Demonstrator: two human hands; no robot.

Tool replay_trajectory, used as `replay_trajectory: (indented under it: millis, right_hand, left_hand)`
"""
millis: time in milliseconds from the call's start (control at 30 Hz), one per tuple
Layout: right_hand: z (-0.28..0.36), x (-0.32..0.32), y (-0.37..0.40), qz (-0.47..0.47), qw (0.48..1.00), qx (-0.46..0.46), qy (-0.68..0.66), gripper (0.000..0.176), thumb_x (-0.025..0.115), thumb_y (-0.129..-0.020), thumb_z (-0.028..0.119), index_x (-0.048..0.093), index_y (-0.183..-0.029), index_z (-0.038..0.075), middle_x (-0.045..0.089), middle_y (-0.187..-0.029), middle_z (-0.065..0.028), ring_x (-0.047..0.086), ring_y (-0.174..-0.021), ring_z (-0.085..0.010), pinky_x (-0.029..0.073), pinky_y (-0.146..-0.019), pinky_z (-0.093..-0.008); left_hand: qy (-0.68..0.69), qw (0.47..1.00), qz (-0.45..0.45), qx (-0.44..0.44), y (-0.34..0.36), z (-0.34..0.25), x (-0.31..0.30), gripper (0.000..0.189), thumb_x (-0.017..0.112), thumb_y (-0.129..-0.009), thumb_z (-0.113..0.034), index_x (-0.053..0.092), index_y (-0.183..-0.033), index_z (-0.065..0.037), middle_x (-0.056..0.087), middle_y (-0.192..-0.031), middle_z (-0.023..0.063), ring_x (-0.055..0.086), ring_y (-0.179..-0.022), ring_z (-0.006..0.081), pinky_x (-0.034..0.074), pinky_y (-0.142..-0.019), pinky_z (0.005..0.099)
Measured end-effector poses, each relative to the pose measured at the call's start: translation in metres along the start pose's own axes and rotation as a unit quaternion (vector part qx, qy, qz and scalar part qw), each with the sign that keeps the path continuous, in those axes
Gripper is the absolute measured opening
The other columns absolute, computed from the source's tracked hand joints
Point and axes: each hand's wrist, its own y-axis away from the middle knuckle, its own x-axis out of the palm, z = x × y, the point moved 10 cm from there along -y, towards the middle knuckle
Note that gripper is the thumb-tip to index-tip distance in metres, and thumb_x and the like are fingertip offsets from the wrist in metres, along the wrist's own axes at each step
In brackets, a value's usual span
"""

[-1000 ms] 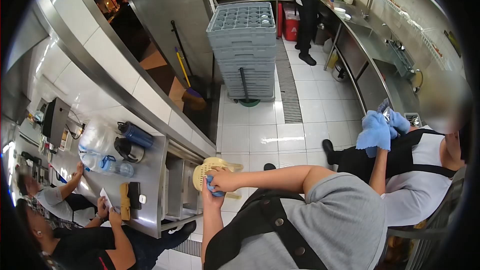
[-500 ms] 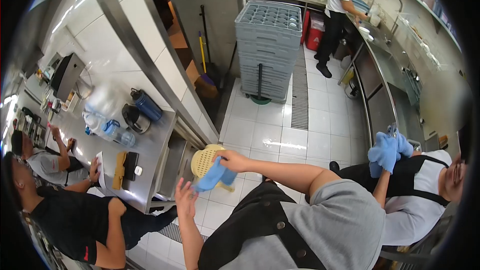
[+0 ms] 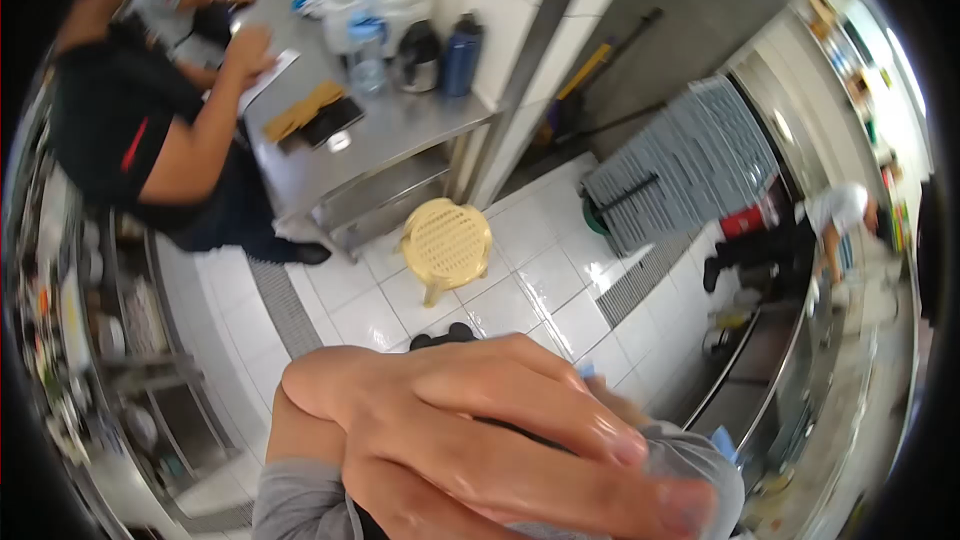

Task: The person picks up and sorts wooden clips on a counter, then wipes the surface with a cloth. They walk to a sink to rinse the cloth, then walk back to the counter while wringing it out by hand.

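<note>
My left hand (image 3: 460,430) fills the lower middle, very close to the camera. Its back faces up and its fingers stretch to the right, slightly apart and holding nothing visible. Behind it, part of my right arm or hand (image 3: 617,403) shows, with its fingers hidden. A small light-blue edge (image 3: 586,369) sticks out beside it, probably the thin blue glove from the earlier frame. Most of that blue thing is covered by my left hand.
A yellow plastic stool (image 3: 447,243) stands on the tiled floor ahead. A steel table (image 3: 400,140) with bottles is at upper left, where a person in black (image 3: 130,130) stands. Stacked grey racks (image 3: 690,160) and another person (image 3: 800,235) are to the right.
My view has swung, so the racks now lie to the right. My left hand has come up close to the camera, away from the blue glove. My right hand is now mostly hidden.
</note>
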Motion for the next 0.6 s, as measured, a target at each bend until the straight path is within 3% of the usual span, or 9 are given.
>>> replay_trajectory:
  millis: [67,167,200,300,400,500,600]
  right_hand:
    - [-0.042,0.008,0.005,0.053,0.997,0.063,-0.008,0.036,0.067,-0.076,0.022,0.066,-0.107,0.004,0.069,-0.1,-0.0203,0.067,-0.093,-0.0341,0.053,-0.079,-0.042]
    - [-0.051,-0.002,-0.008,0.084,0.991,0.105,-0.019,0.035,0.068,-0.077,0.023,0.067,-0.105,0.002,0.07,-0.098,-0.0199,0.068,-0.091,-0.0331,0.053,-0.078,-0.0419]
    - [-0.042,-0.009,-0.02,0.084,0.99,0.107,-0.025,0.034,0.068,-0.077,0.023,0.067,-0.104,0.002,0.07,-0.098,-0.0198,0.068,-0.09,-0.0328,0.053,-0.078,-0.0418]
    - [0.009,-0.025,-0.072,0.067,0.993,0.085,-0.043,0.033,0.069,-0.078,0.024,0.068,-0.101,0.0,0.07,-0.097,-0.0194,0.068,-0.088,-0.0318,0.053,-0.077,-0.0416]
    - [0.124,-0.031,-0.127,0.046,0.998,-0.006,-0.044,0.033,0.07,-0.078,0.025,0.069,-0.098,-0.001,0.07,-0.095,-0.019,0.069,-0.086,-0.0308,0.053,-0.076,-0.0415]
    - [0.255,-0.016,-0.154,0.058,0.985,-0.162,-0.01,0.024,0.068,-0.083,0.019,0.069,-0.094,-0.003,0.07,-0.089,-0.0184,0.067,-0.078,-0.0296,0.05,-0.07,-0.0444]
    - [0.351,-0.001,-0.14,0.052,0.965,-0.21,-0.151,0.025,0.069,-0.085,0.023,0.068,-0.093,-0.001,0.069,-0.085,-0.0148,0.067,-0.075,-0.0257,0.051,-0.067,-0.0415]
  left_hand:
    - [0.031,0.996,-0.07,0.038,0.002,-0.003,-0.01,0.024,0.072,-0.084,-0.011,0.066,-0.107,-0.009,0.071,-0.101,0.0133,0.062,-0.095,0.0239,0.052,-0.08,0.0291]
    - [0.027,1.0,-0.001,-0.011,-0.015,-0.001,-0.023,0.007,0.064,-0.087,-0.005,0.066,-0.091,-0.001,0.071,-0.098,0.0171,0.066,-0.091,0.0303,0.055,-0.075,0.036]
    - [0.031,0.999,0.024,-0.032,-0.02,0.003,-0.025,0.009,0.061,-0.088,-0.004,0.067,-0.086,0.002,0.071,-0.097,0.0184,0.067,-0.09,0.0325,0.056,-0.074,0.0383]
    - [0.012,0.998,-0.04,-0.048,-0.022,0.02,-0.027,0.015,0.056,-0.09,-0.002,0.065,-0.08,0.006,0.071,-0.089,0.0192,0.068,-0.08,0.0351,0.057,-0.068,0.0408]
    - [-0.02,0.979,-0.137,-0.149,-0.017,0.033,-0.027,0.012,0.057,-0.089,-0.002,0.063,-0.08,0.005,0.07,-0.085,0.0184,0.068,-0.074,0.0341,0.056,-0.062,0.0409]
    - [-0.033,0.985,-0.133,-0.106,-0.017,0.03,-0.026,0.009,0.06,-0.088,-0.001,0.059,-0.079,0.001,0.07,-0.083,0.0176,0.066,-0.069,0.0318,0.054,-0.058,0.0383]
    - [-0.047,0.988,-0.14,-0.046,-0.021,0.016,-0.029,0.011,0.064,-0.088,-0.004,0.057,-0.08,-0.002,0.071,-0.082,0.0171,0.064,-0.069,0.03,0.051,-0.058,0.037]
